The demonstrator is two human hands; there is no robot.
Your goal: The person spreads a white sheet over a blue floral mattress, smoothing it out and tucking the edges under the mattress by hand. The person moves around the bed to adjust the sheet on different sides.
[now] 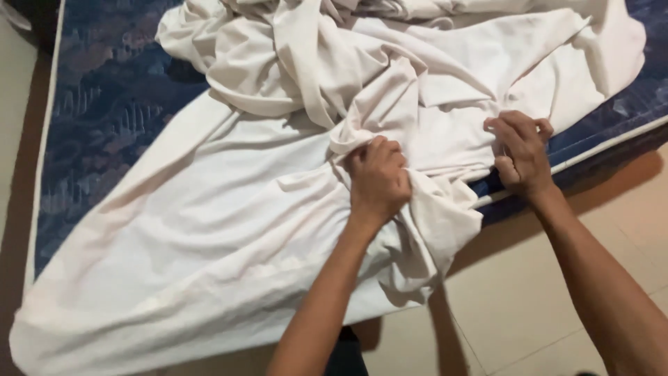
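Cream-white sheet point(209, 230) lies rumpled across a blue patterned mattress point(111, 104), one corner hanging over its edge above the pale tiled floor point(529, 306). Left hand point(378, 182) is clenched on a bunched fold near the middle; right hand point(522, 152) pinches the cloth at the mattress edge.

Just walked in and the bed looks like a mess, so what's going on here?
A person is handling a white sheet on a blue patterned mattress. The left hand grips a bunched fold near the mattress edge, and the right hand pinches the cloth further along that edge. The sheet lies crumpled and heaped towards the top, part of it hanging over the side above the tiled floor.
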